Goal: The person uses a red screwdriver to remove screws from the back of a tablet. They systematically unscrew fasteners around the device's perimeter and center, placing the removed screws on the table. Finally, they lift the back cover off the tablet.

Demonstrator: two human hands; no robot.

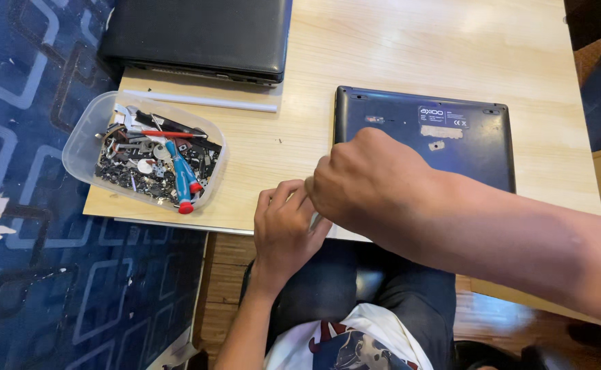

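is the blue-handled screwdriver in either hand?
No, the blue-handled screwdriver lies in the clear plastic tub, apart from the left hand and right hand.

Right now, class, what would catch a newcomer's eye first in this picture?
Two hands, the right hand and left hand, meet at the near left corner of a dark upturned laptop on the pale wooden table. To the left sits a clear plastic tub of screwdrivers and metal parts.

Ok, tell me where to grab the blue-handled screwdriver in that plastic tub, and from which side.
Take the blue-handled screwdriver by its blue grip, coming from straight above. It lies flat on top of the loose metal parts in the clear plastic tub, red-tipped end toward the near rim, so the handle is exposed and the walls block a sideways approach. A second blue screwdriver lies against it; pinch across one handle only.
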